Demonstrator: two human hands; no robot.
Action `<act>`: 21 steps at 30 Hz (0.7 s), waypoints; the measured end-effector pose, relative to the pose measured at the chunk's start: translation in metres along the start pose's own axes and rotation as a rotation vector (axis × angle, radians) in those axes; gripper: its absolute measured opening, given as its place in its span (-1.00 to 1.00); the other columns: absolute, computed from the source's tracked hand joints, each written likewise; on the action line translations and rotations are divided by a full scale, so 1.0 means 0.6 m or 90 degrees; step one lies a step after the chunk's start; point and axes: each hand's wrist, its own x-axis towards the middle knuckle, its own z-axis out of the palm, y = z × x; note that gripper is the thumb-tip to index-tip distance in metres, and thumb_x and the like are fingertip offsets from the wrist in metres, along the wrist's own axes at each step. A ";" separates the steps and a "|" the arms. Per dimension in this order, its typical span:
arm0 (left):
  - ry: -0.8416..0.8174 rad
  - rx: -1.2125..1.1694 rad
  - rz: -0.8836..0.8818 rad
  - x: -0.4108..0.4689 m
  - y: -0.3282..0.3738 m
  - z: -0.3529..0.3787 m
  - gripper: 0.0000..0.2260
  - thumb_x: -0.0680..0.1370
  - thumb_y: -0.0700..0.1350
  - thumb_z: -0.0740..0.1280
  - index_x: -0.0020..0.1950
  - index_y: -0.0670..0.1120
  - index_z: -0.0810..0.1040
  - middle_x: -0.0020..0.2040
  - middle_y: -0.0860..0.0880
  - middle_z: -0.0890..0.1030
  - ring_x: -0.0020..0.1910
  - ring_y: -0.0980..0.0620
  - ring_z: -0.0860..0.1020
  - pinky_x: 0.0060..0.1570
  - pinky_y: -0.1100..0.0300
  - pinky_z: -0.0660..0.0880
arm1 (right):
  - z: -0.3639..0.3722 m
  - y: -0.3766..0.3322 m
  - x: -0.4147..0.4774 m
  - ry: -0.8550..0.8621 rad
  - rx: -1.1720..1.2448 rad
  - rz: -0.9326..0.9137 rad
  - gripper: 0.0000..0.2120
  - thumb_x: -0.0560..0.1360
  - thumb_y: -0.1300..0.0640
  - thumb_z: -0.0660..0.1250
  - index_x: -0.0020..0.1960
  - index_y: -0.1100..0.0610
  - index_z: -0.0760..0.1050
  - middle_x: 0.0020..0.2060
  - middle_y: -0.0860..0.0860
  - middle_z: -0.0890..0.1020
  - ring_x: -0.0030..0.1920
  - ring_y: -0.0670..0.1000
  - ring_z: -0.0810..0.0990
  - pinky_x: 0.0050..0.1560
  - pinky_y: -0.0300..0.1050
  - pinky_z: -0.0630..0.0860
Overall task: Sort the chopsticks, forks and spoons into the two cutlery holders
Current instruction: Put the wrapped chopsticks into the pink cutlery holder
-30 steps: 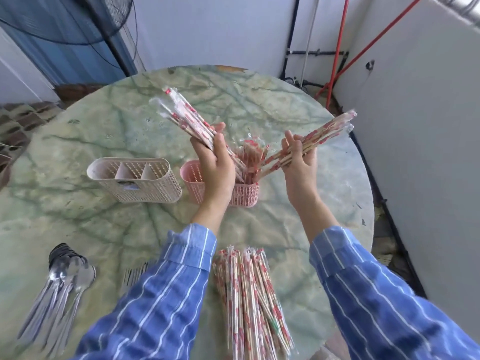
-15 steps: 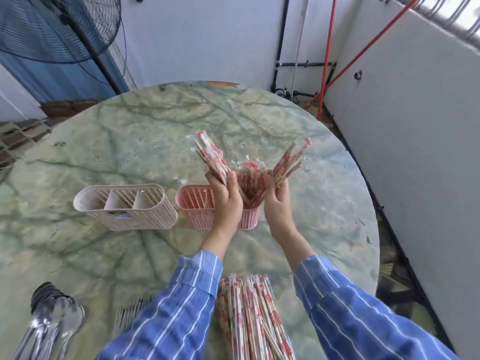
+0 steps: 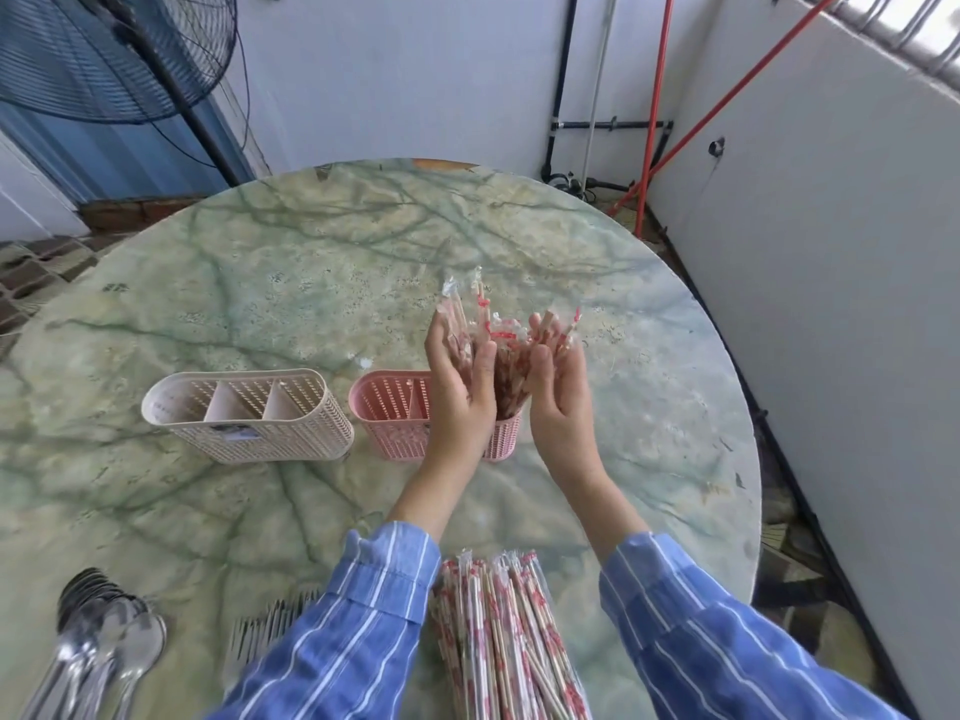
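A pink cutlery holder [image 3: 395,423] stands mid-table with a bunch of wrapped chopsticks [image 3: 506,366] upright in its right end. My left hand [image 3: 457,392] and my right hand [image 3: 563,407] flank that bunch, palms facing each other, fingers nearly straight and cupping it from both sides. A beige holder [image 3: 249,433] with three compartments stands to the left of the pink one, nothing showing inside. More wrapped chopsticks [image 3: 498,641] lie in a pile near the front edge between my sleeves. Spoons [image 3: 98,641] lie at the front left, forks [image 3: 270,623] beside them.
The round green marble table [image 3: 311,283] has bare surface behind and to the right of the holders. A standing fan [image 3: 104,54] is at the far left. A white wall [image 3: 831,304] runs close along the table's right side, with red poles [image 3: 654,122] in the corner.
Both hands came together and down, bringing their two chopstick bundles upright into the pink holder. Their grips have loosened into flat palms around the bunch.
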 end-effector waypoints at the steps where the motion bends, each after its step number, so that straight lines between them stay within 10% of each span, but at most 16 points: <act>1: -0.004 0.014 -0.006 0.004 -0.003 0.001 -0.49 0.63 -0.14 0.22 0.52 -0.19 0.10 0.48 -0.10 0.28 0.44 0.02 0.31 0.36 0.31 0.28 | 0.004 -0.002 0.002 0.015 -0.021 -0.010 -0.76 0.65 0.15 0.14 0.30 0.13 0.39 -0.03 -0.22 0.60 0.00 -0.23 0.58 0.06 -0.26 0.51; 6: -0.035 0.080 -0.024 -0.001 -0.036 0.014 -0.63 0.66 -0.21 0.08 0.47 -0.23 0.23 0.37 -0.20 0.44 0.36 -0.03 0.43 0.26 0.38 0.35 | 0.017 0.012 -0.003 0.044 -0.152 -0.040 -0.90 0.64 0.22 0.15 -0.02 0.10 0.41 -0.46 -0.16 0.45 -0.48 -0.17 0.42 -0.42 -0.35 0.27; 12: -0.132 0.010 -0.073 -0.009 -0.055 0.013 -0.50 0.66 -0.16 0.08 0.57 -0.12 -0.01 0.56 -0.09 0.12 0.53 0.04 0.13 0.44 0.35 0.12 | 0.015 0.030 -0.007 -0.019 -0.195 0.048 -0.88 0.62 0.19 0.22 -0.03 0.04 0.50 -0.40 -0.21 0.49 -0.41 -0.26 0.47 -0.27 -0.16 0.34; 14: -0.114 -0.057 -0.079 -0.003 -0.028 0.002 -0.43 0.64 -0.12 0.18 0.57 -0.07 -0.04 0.55 0.01 0.08 0.53 0.12 0.09 0.49 0.20 0.12 | 0.007 0.013 -0.001 -0.041 -0.131 0.039 -0.73 0.61 0.17 0.25 0.27 -0.07 0.46 -0.32 -0.14 0.56 -0.41 -0.23 0.43 -0.31 -0.15 0.38; 17: -0.090 -0.057 -0.006 0.020 0.018 -0.011 -0.46 0.59 -0.05 0.30 0.52 -0.05 0.19 0.48 0.12 0.25 0.47 0.24 0.21 0.43 0.26 0.22 | -0.003 -0.008 0.016 -0.051 -0.078 -0.019 -0.54 0.60 0.18 0.26 0.46 -0.04 0.31 0.20 -0.07 0.59 -0.27 -0.19 0.52 -0.15 -0.20 0.53; 21: -0.073 -0.044 0.068 0.048 0.026 -0.011 -0.80 0.58 -0.07 0.33 0.19 -0.03 0.58 0.33 0.03 0.51 0.34 0.16 0.44 0.28 0.12 0.44 | -0.006 -0.021 0.038 -0.054 -0.033 -0.019 -0.75 0.58 0.19 0.30 0.24 0.12 0.57 0.18 0.03 0.63 0.12 -0.06 0.64 0.16 0.08 0.57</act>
